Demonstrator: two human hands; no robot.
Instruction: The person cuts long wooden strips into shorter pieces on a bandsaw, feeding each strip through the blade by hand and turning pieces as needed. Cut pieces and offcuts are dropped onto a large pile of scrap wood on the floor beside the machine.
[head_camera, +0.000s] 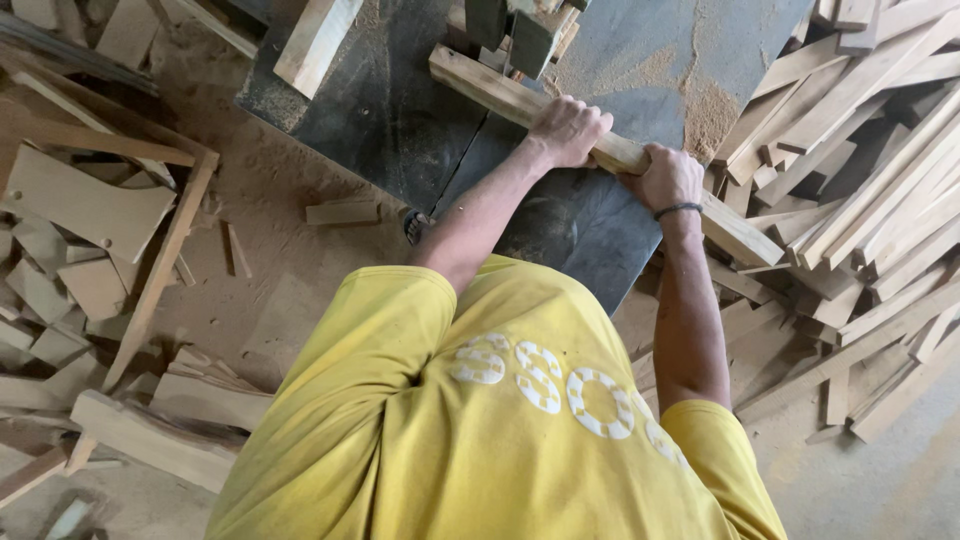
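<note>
Both hands, left (568, 130) and right (668, 178), apparently grip wooden bar (500, 95).

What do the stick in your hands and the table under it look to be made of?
Stick: raw, unfinished pale wood, with visible grain and rough-sawn faces. Table: dark grey, flat and matte, dusted with sawdust, probably metal, though painted board cannot be ruled out.

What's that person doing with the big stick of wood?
A person in a yellow shirt holds a long wooden strip flat on a dark saw table. The left hand and right hand grip it side by side, near its middle. The strip's far end lies at the saw's blade guide. Sawdust covers part of the table. Cut wooden strips are piled on the right, and offcuts litter the floor on the left.
</note>
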